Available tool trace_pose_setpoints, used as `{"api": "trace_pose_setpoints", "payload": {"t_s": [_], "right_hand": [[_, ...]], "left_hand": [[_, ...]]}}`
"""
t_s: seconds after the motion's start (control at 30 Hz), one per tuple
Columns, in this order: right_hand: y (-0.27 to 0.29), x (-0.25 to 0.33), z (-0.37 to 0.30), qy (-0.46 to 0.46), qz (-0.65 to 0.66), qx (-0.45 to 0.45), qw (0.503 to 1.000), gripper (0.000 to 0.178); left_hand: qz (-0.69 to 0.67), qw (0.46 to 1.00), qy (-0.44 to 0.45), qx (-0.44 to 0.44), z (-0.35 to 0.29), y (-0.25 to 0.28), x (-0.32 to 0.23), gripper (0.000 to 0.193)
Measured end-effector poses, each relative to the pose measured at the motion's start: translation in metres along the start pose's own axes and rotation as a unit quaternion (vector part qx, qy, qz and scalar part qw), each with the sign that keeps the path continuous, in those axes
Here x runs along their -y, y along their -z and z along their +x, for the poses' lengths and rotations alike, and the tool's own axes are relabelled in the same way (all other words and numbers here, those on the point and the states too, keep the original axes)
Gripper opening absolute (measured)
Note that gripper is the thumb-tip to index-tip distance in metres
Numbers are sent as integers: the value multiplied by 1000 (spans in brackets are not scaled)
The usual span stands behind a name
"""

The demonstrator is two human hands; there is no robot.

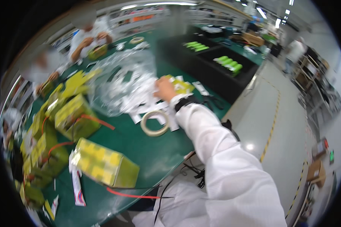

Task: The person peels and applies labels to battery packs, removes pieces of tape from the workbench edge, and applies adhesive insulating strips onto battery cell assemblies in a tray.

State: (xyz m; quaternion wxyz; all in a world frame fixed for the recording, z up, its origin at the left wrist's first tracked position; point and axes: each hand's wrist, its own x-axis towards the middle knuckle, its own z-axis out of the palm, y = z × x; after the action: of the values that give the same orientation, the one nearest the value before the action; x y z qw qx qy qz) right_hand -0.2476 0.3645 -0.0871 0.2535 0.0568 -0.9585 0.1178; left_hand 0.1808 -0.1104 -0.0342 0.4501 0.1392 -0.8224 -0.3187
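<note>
My right hand, in a white sleeve with a black wristband, reaches over the middle of the green table. Its fingers curl down among loose white paper pieces, beside a yellow sheet with white patches; what they grip is hidden. My left hand is out of view. A roll of cream tape lies flat on the near side of the papers. Closest to me rests a yellow-wrapped block like a battery pack, with a red wire and a black one running off the table edge.
More yellow-wrapped packs with red wires crowd the left. A clear plastic bag lies behind the papers, scissors to their right. Black trays hold green cylinders. A white tube lies front left. Two people work across the table.
</note>
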Motion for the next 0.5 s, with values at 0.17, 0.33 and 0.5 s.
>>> {"api": "trace_pose_setpoints", "payload": {"t_s": [0.17, 0.33, 0.5], "right_hand": [[-11, -1, -13, 56, 83, -62, 993, 8], [-11, -2, -16, 24, 108, -106, 988, 7], [22, -6, -20, -140, 250, -84, 954, 16]], "left_hand": [[62, 998, -1, -20, 2, 12, -12, 41], [26, 999, 24, -21, 3, 12, -14, 41], [32, 999, 42, -11, 2, 15, -8, 40]]}}
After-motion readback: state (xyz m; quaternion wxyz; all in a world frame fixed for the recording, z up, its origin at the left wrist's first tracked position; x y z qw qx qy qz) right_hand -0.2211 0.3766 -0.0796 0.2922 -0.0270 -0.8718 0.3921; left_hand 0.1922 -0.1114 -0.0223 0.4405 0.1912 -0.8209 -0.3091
